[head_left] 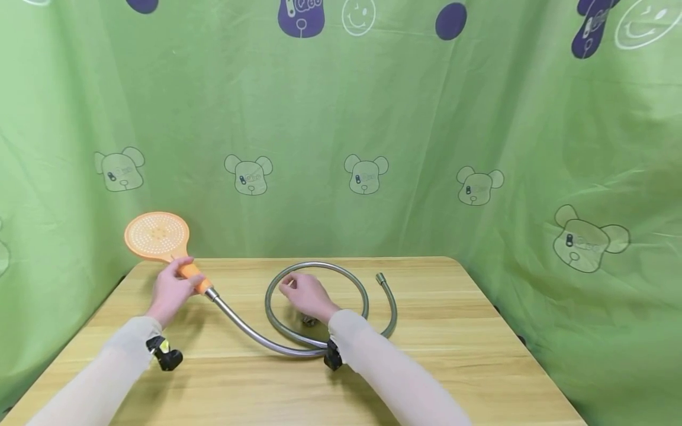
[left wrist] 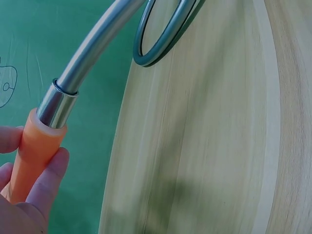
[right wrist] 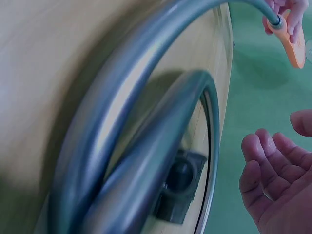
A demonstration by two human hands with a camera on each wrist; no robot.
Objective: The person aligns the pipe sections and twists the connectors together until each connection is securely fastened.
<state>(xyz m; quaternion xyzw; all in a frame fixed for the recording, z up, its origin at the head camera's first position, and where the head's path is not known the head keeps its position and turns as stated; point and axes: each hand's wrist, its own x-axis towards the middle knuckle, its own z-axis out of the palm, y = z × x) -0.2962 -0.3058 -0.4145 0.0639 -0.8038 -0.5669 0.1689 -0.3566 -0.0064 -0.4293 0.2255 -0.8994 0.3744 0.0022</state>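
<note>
My left hand (head_left: 171,289) grips the handle of an orange shower head (head_left: 157,235), whose round, hole-studded face is raised at the table's far left. In the left wrist view, thumb and fingers wrap the orange handle (left wrist: 36,151) just below its metal collar. From there a silver metal hose (head_left: 250,332) runs right and loops into a coil. Over the coil's left side hovers my right hand (head_left: 308,294), fingers loosely bent and holding nothing. Inside the loop lies a small dark bracket-like piece (right wrist: 179,183), mostly hidden by that hand in the head view.
The hose's free end, a metal fitting (head_left: 380,277), points up at the coil's right. A light wooden table (head_left: 458,349) lies beneath everything. Green printed cloth (head_left: 319,118) hangs behind and at both sides. Each wrist carries a black camera (head_left: 166,354).
</note>
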